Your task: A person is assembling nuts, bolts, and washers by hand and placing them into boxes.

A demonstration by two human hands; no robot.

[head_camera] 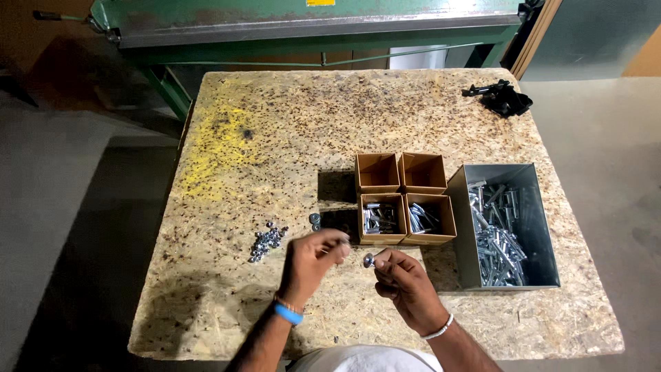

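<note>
Your right hand (pixel 406 279) pinches a small silver bolt with a round head (pixel 370 260) between thumb and fingers, just in front of the four small brown cardboard boxes (pixel 405 198). Your left hand (pixel 313 260) is beside it, the fingers drawn together at the tips; if something small is between them, you cannot tell from here. Both hands are near the front edge of the rough wooden chipboard table (pixel 289 124), with only a narrow strip of board between your wrists and that edge.

Of the boxes, the two nearer ones hold silver bolts and the two farther ones look empty. To the right of the boxes, touching them, stands a grey metal bin with many long silver bolts (pixel 506 231), close to the right edge of the table. To the left of the boxes lies a small heap of silver nuts (pixel 267 241), and two dark washers (pixel 315 220) just beside the boxes. Behind the boxes the board is open, with a yellow stain to the far left and a black clamp tool (pixel 502 98) at the far right corner. Beyond the table stands a green metal machine (pixel 310 21); grey floor is at both sides.
</note>
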